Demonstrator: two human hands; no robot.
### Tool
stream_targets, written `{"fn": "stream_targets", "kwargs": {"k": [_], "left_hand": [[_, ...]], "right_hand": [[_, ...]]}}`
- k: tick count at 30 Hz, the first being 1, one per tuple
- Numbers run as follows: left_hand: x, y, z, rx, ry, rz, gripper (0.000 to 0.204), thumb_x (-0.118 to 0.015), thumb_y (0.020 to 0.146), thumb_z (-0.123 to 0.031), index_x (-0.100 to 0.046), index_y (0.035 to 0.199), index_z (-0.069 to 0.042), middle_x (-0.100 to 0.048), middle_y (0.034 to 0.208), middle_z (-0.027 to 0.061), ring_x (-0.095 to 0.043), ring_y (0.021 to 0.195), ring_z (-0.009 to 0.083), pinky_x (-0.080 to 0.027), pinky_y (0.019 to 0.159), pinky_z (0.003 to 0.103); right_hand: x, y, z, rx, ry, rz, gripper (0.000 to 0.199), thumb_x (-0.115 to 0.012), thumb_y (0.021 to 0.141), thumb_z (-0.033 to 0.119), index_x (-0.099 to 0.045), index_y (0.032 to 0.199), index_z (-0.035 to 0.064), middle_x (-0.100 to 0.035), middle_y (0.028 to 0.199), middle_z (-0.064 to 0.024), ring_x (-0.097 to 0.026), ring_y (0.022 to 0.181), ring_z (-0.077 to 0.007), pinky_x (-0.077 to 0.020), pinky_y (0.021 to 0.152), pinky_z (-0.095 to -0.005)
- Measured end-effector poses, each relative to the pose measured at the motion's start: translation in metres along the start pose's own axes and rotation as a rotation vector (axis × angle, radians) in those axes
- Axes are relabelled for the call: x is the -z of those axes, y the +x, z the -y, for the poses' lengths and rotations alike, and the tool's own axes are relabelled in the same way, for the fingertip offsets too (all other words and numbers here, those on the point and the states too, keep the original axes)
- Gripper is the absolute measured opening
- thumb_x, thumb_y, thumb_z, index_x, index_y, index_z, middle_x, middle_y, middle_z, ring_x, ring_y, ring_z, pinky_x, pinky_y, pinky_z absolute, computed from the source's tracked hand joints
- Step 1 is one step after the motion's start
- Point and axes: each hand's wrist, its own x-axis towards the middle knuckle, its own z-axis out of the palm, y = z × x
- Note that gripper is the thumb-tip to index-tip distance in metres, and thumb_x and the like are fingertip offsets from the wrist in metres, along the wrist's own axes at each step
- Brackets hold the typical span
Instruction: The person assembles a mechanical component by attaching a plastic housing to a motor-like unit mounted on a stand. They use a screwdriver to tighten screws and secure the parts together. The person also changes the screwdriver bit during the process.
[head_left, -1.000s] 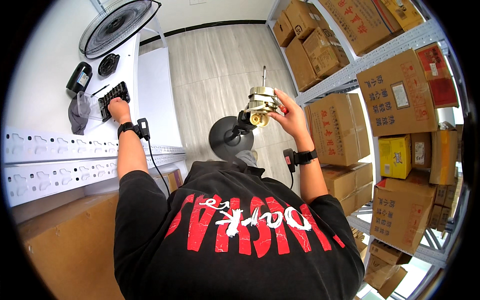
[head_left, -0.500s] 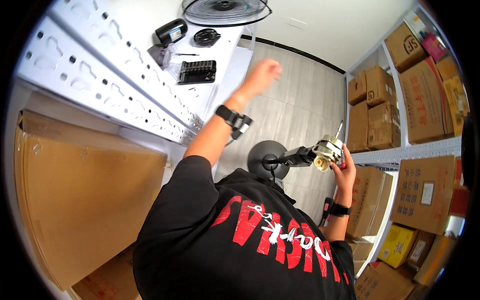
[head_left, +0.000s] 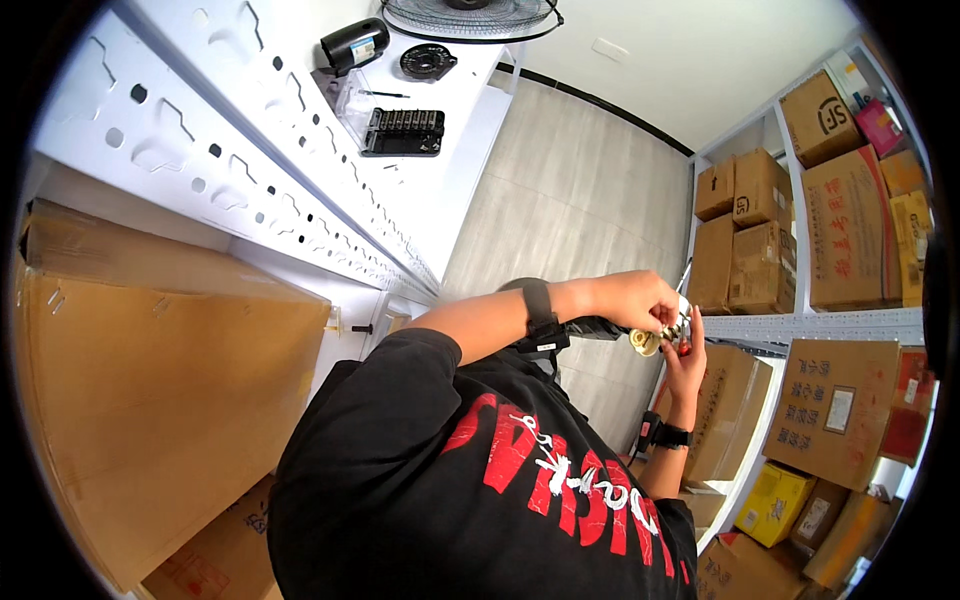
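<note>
A small brass and silver fan motor (head_left: 652, 341) with a thin shaft sits on top of a black stand pole (head_left: 598, 327) in front of my chest. My right hand (head_left: 688, 368) cups the motor from below and behind; its wrist carries a black band. My left hand (head_left: 632, 297) reaches across from the left, and its fingers pinch the top of the motor. A black wrist strap sits on my left forearm. The fingers hide what lies between them and the motor's top.
A white table at the upper left holds a black bit case (head_left: 403, 132), a round black part (head_left: 427, 62), a black cylinder (head_left: 354, 45) and a fan grille (head_left: 470, 14). White perforated rails (head_left: 250, 175) and a large cardboard box (head_left: 150, 400) lie left. Shelves with cardboard boxes (head_left: 850, 230) stand right.
My left hand left the bit case on the table, swung through the air and came onto the motor. My right hand kept hold of the motor. The view has turned.
</note>
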Motion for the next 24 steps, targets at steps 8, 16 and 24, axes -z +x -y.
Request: {"fn": "stream_targets", "kwargs": {"k": [8, 16, 24], "left_hand": [[-0.006, -0.003, 0.002, 0.057, -0.026, -0.119, 0.013, -0.070, 0.078, -0.008, -0.063, 0.087, -0.002, -0.069, 0.082, 0.0083, -0.068, 0.076, 0.0187, -0.054, 0.071, 0.032], [0.008, -0.013, 0.002, 0.095, 0.050, -0.126, 0.010, -0.071, 0.080, -0.008, -0.064, 0.087, -0.003, -0.068, 0.079, 0.0056, -0.066, 0.074, 0.0139, -0.053, 0.071, 0.028], [0.040, -0.027, 0.001, 0.123, -0.016, -0.312, 0.008, -0.072, 0.083, -0.006, -0.066, 0.086, -0.003, -0.068, 0.083, 0.0010, -0.063, 0.078, 0.0074, -0.052, 0.073, 0.025]], "right_hand": [[-0.003, -0.003, 0.001, -0.036, 0.030, -0.004, 0.077, -0.075, 0.080, -0.002, -0.041, 0.148, 0.0042, -0.056, 0.138, -0.0127, -0.058, 0.111, -0.0151, -0.0493, 0.093, -0.0300], [-0.001, -0.002, 0.005, -0.064, 0.013, 0.016, 0.077, -0.074, 0.079, -0.005, -0.040, 0.148, 0.0050, -0.056, 0.139, -0.0100, -0.057, 0.104, -0.0101, -0.0494, 0.088, -0.0268], [-0.003, -0.002, 0.001, -0.104, 0.155, 0.023, 0.076, -0.073, 0.080, -0.007, -0.041, 0.147, 0.0028, -0.052, 0.142, -0.0094, -0.057, 0.109, -0.0122, -0.0481, 0.093, -0.0270]]}}
